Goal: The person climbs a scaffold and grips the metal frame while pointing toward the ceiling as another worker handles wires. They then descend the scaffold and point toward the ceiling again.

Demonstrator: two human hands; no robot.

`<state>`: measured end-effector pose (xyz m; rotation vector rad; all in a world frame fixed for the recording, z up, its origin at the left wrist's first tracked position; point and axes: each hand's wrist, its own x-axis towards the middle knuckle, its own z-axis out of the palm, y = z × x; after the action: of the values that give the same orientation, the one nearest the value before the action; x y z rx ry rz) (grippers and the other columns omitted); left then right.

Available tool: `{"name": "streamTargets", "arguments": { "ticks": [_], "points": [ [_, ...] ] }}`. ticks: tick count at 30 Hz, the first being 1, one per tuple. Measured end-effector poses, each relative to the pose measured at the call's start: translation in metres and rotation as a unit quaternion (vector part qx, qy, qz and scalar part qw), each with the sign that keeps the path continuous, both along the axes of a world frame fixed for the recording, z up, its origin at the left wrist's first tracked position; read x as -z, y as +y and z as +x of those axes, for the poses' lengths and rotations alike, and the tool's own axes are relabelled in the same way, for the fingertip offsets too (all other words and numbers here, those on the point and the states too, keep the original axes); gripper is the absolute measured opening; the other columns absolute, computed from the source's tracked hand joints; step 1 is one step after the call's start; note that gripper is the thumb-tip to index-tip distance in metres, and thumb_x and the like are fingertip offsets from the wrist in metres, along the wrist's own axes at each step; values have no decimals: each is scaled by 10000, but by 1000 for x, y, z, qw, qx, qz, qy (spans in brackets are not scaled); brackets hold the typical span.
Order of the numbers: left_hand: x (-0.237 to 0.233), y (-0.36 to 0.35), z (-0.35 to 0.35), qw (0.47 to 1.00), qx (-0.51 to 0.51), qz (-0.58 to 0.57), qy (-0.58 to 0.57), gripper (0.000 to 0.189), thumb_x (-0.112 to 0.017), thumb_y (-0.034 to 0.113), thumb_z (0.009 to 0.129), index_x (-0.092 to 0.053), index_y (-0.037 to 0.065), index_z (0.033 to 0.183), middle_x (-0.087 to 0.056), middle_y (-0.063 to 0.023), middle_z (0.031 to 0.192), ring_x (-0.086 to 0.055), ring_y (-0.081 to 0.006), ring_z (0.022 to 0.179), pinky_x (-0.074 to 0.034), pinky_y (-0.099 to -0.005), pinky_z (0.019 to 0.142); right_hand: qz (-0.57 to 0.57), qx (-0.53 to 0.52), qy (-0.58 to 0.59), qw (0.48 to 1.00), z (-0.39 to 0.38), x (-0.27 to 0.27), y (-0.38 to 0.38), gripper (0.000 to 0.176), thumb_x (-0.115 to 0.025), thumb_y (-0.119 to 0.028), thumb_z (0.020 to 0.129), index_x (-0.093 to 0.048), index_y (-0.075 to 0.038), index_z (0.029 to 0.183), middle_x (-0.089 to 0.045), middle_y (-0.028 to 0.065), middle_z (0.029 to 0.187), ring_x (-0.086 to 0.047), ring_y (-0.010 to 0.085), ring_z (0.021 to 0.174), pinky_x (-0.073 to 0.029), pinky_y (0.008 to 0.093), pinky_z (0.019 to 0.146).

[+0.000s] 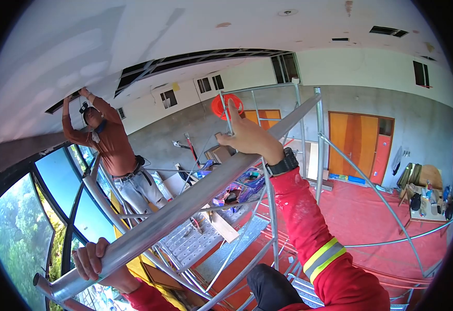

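Observation:
My left hand [95, 262] is wrapped round the lower left part of a thick metal scaffold rail [174, 207], near its end. My right hand [250, 133] is raised above the upper part of that rail, its index finger stretched up and its thumb apart, holding nothing. The right wrist, with a black watch [283, 163], is over the rail. A red round object [226, 106] shows behind my right fingertips. At the left, a co-worker [115, 145] in a brown top reaches both hands up to a narrow ceiling opening [63, 102].
Metal platforms [193, 241] with a wooden board [221, 226] and purple-blue packages [237, 192] lie below the rail. Scaffold braces [372, 189] cross the right side above the red floor [377, 217]. A long ceiling opening [185, 61] is overhead. A cluttered table [426, 213] stands at the right.

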<state>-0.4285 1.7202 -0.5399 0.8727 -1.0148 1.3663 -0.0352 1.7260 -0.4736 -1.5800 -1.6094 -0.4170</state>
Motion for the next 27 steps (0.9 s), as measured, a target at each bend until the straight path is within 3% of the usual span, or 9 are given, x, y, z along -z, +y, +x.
{"name": "streamTargets", "arguments": {
  "ticks": [6,9,18,21,24,27],
  "points": [
    [-1,-1,0,1000,5,-6,4,395,-396,172,954,-442,168,562,-445,29,535,-438,-93,576,-324,-293,762,-22,-106,8,994,-2,-4,-6,800,-626,-248,847,-164,-187,1497,-597,178,686,-575,285,597,-463,372,612],
    [0,-2,2,1000,6,-7,4,390,-398,172,950,-443,169,563,-449,30,531,-441,-93,574,-326,-293,763,-59,-154,27,986,-5,-7,-12,754,-643,-191,830,-258,-215,1478,-594,149,693,-557,242,605,-460,356,625],
    [0,-2,2,1000,2,-8,8,387,-394,181,955,-448,168,572,-454,29,528,-443,-92,573,-331,-296,766,-32,-87,-24,995,-2,-2,-5,778,-646,-188,822,-231,-103,1475,-616,121,693,-579,204,618,-453,333,608],
    [0,-4,1,1000,3,-10,9,388,-393,183,956,-448,169,572,-452,29,527,-443,-92,571,-332,-296,766,-80,-113,35,990,-2,-5,-6,837,-661,-205,776,-211,90,1418,-624,163,652,-642,284,656,-490,367,643],
    [1,-4,0,1000,1,-12,10,389,-393,185,956,-447,169,571,-450,29,525,-442,-92,569,-333,-296,766,-83,-98,30,991,-5,-8,-10,830,-650,-196,789,-195,129,1402,-632,156,649,-648,271,662,-488,359,635],
    [0,-4,-1,1000,-1,-10,12,390,-392,187,957,-447,169,571,-449,29,524,-442,-92,567,-334,-296,766,-71,-91,56,992,-11,-8,-16,783,-617,-155,823,-185,40,1446,-611,135,630,-632,240,626,-486,345,624]
  ]
}}
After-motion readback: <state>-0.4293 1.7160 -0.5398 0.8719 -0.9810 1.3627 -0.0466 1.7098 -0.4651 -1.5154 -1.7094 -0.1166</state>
